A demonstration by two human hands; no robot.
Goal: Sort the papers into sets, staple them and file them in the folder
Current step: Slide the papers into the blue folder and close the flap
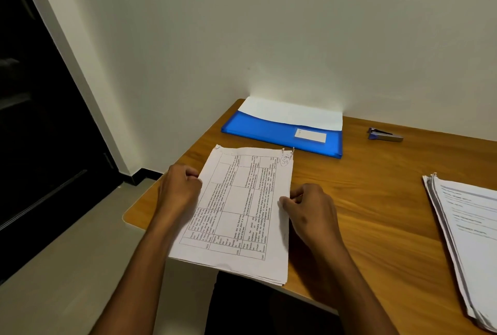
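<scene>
A set of printed papers with a table on the top sheet lies on the wooden desk, its near end hanging over the desk's front edge. My left hand pinches its left edge and my right hand pinches its right edge. A blue folder with white sheets sticking out of it lies against the wall behind the set. A small stapler rests to the folder's right. A second stack of papers sits at the desk's right side, partly cut off by the frame.
The desk stands in a corner against a pale wall. To the left are bare floor and a dark doorway. The desk's rounded left corner is near my left forearm.
</scene>
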